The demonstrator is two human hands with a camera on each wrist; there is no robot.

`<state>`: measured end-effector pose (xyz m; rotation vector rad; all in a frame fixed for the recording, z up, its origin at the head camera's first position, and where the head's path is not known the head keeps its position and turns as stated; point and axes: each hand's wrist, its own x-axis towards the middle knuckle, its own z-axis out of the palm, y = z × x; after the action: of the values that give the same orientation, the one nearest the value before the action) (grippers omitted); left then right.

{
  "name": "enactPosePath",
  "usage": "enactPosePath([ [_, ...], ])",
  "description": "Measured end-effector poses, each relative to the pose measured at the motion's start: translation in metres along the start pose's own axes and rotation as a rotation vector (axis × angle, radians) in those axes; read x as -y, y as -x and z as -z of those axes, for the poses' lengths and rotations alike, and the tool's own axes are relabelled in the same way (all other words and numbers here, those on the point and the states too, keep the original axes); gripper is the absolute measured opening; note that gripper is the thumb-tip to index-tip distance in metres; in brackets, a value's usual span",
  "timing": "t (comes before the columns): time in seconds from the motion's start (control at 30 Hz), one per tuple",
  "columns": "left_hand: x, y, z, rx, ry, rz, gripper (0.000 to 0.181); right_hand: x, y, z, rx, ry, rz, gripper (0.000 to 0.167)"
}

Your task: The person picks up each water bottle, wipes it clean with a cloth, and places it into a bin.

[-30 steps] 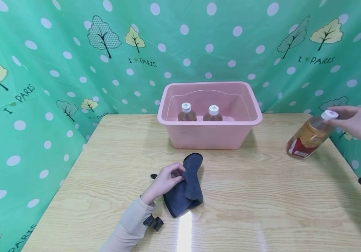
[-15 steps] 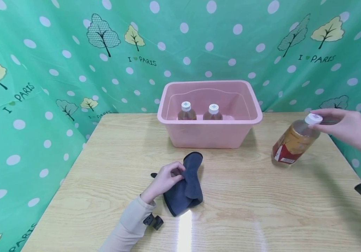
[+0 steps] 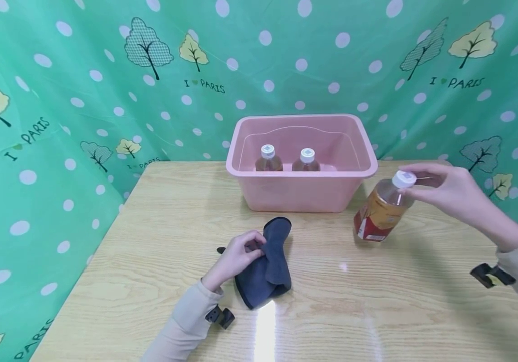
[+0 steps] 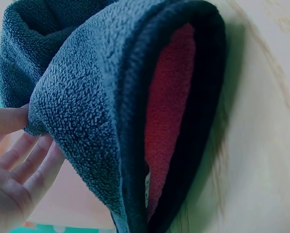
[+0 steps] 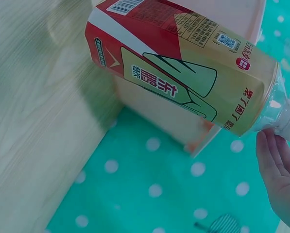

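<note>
A drink bottle (image 3: 382, 211) with a red and gold label and a white cap hangs tilted beside the pink bin's right side. My right hand (image 3: 451, 193) pinches it by the cap; the right wrist view shows the labelled bottle (image 5: 183, 63) up close with the fingers (image 5: 276, 160) at its neck. A dark blue-grey cloth (image 3: 259, 276) lies bunched on the table, and my left hand (image 3: 238, 256) pinches a fold of it. In the left wrist view the thick cloth (image 4: 81, 92) has a black border and a reddish inner face, with the thumb and fingers at its edge.
The pink bin (image 3: 295, 193) stands at the back middle of the wooden table (image 3: 141, 281). Inside it are two bottles with white caps, a left bottle (image 3: 268, 160) and a right bottle (image 3: 307, 161). A green dotted curtain (image 3: 286, 55) hangs behind.
My right hand has carried the bottle leftward from the table's right edge to near the bin. My left hand and the cloth have stayed put.
</note>
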<state>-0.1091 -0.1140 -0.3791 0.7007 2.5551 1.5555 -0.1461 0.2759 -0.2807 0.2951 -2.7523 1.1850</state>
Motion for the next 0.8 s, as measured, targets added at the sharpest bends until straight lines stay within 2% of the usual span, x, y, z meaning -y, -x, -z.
enactPosePath([
  [0.1,-0.001,0.000,0.001,-0.002,-0.007,0.000,0.014,0.010,0.000,-0.008,0.003,0.035,0.035,0.041],
  [0.2,-0.001,0.000,0.001,-0.004,-0.009,0.002,0.014,0.018,0.000,-0.017,0.017,0.024,0.044,0.040],
  [0.4,-0.002,-0.001,0.001,-0.007,-0.004,0.003,0.015,0.031,-0.002,-0.038,0.045,-0.046,0.073,0.041],
  [0.8,-0.003,-0.001,0.002,-0.013,-0.004,0.001,0.015,0.041,-0.002,-0.073,0.090,-0.115,0.301,0.039],
])
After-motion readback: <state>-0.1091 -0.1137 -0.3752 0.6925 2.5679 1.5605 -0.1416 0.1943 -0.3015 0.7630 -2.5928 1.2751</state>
